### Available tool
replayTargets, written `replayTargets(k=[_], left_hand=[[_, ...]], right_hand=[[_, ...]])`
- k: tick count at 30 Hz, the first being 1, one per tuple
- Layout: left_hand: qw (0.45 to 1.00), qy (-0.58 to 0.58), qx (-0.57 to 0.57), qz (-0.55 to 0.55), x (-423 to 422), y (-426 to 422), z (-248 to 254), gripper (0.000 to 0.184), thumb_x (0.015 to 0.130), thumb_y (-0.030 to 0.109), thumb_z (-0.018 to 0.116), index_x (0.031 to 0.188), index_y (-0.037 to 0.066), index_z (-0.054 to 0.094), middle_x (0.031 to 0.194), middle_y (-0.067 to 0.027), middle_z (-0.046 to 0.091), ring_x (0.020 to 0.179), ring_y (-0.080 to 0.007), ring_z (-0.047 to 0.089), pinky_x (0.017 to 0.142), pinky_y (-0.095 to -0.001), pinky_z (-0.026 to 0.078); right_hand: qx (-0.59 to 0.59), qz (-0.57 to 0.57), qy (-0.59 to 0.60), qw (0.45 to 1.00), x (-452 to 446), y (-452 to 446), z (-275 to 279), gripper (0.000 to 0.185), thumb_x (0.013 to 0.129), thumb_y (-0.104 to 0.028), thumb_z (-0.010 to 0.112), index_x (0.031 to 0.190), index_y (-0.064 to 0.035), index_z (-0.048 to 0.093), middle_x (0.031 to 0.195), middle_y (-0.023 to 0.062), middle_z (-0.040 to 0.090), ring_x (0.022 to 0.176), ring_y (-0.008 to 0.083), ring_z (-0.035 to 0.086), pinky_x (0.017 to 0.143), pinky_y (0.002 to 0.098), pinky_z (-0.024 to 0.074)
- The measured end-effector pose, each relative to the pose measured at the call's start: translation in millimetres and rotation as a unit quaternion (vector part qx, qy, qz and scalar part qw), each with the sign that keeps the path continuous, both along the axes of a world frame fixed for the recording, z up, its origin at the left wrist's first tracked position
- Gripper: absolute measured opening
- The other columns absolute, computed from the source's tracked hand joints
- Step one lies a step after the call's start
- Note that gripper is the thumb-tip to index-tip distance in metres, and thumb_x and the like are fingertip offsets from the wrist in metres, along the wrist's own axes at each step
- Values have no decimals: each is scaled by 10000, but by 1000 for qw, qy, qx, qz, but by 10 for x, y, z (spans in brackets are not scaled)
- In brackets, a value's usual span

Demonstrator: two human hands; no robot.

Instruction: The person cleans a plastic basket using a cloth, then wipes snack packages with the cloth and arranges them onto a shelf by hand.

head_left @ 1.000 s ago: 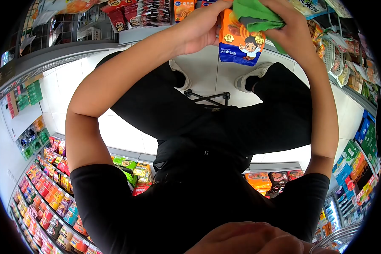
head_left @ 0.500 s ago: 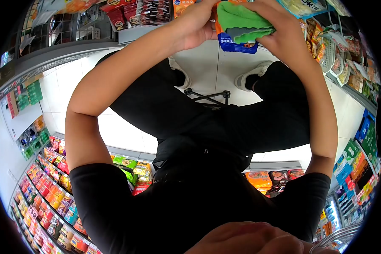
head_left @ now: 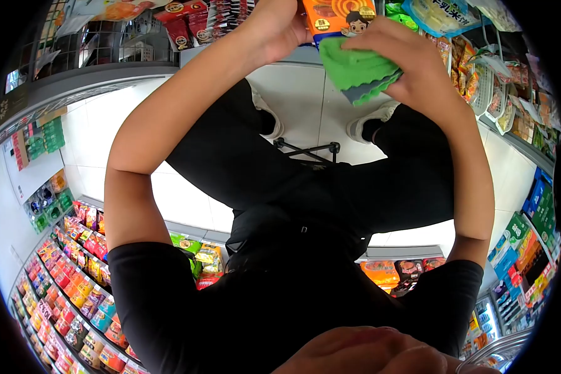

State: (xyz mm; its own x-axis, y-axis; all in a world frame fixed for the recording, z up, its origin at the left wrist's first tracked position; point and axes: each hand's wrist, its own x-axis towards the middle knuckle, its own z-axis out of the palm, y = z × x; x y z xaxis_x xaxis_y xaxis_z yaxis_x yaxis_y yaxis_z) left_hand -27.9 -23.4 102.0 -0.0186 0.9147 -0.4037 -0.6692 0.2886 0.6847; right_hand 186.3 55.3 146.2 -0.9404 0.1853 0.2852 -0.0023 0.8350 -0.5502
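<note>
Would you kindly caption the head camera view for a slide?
Right hand holding a green scalloped cloth against an orange-and-blue snack packet, left hand beside it.

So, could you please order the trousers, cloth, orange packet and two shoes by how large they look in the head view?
1. Trousers
2. Cloth and orange packet: unsure, packet cut off
3. Left shoe and right shoe: too alike to rank

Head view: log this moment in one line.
left hand: at orange packet; right hand: holding green cloth by packet; shoes: on tiled floor
</note>
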Motion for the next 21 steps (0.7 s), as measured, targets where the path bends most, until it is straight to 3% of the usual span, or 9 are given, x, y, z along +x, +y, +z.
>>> replayTargets(k=[5, 11, 12, 15, 17, 20, 21], left_hand=[[1000, 20, 1, 2, -58, 7, 23, 474, 1116, 406, 393, 1458, 96, 496, 1404, -96, 623, 1254, -249, 640, 1034, -427, 548], [999, 34, 6, -30, -66, 24, -3, 493, 1114, 422, 388, 1452, 80, 499, 1400, -95, 624, 1244, -238, 645, 1033, -429, 548], [999, 39, 9, -29, -51, 27, -5, 502, 1113, 434, 384, 1448, 79, 501, 1385, -92, 631, 1242, -234, 643, 1033, -426, 546], [998, 56, 26, -13, 31, -3, 73, 514, 1108, 453, 376, 1440, 84, 508, 1343, -81, 645, 1227, -216, 638, 1015, -411, 542], [997, 65, 46, 13, 109, -58, 234, 503, 1102, 443, 373, 1438, 95, 513, 1318, -74, 649, 1208, -200, 634, 983, -392, 544], [1000, 24, 10, -18, -146, 19, -69, 468, 1087, 401, 380, 1435, 120, 516, 1309, -63, 645, 1166, -177, 629, 917, -360, 537], [998, 58, 17, -22, -139, 20, -55, 457, 1079, 377, 394, 1436, 120, 515, 1311, -62, 642, 1151, -172, 628, 903, -354, 533]], right_hand=[[-28, 29, -72, 997, 107, 165, 37, 497, 661, -4, 785, 1145, -77, 700, 989, 74, 644, 898, 290, 653, 785, 353, 519], [-112, -114, 10, 987, 185, 246, -64, 433, 811, -49, 750, 1229, -29, 635, 1066, 66, 642, 990, 198, 635, 900, 298, 494], [-109, -113, -11, 988, 169, 225, -98, 423, 874, -90, 731, 1271, -18, 603, 1138, 80, 640, 1047, 186, 626, 954, 293, 486], [-101, -128, -4, 987, 77, 131, -184, 402, 906, -105, 724, 1282, -29, 605, 1174, 78, 633, 1076, 171, 617, 960, 293, 483], [-174, -179, -30, 968, 81, 120, -209, 359, 939, -155, 713, 1266, -40, 623, 1114, 66, 659, 1049, 151, 628, 944, 291, 493], [-257, -247, -45, 933, 117, 188, -246, 340, 958, -221, 701, 1247, -53, 642, 1063, 47, 676, 1021, 139, 636, 923, 283, 498], [-264, -261, -34, 928, 124, 234, -271, 342, 958, -246, 699, 1239, -57, 650, 1049, 42, 680, 1010, 139, 639, 917, 282, 499]])
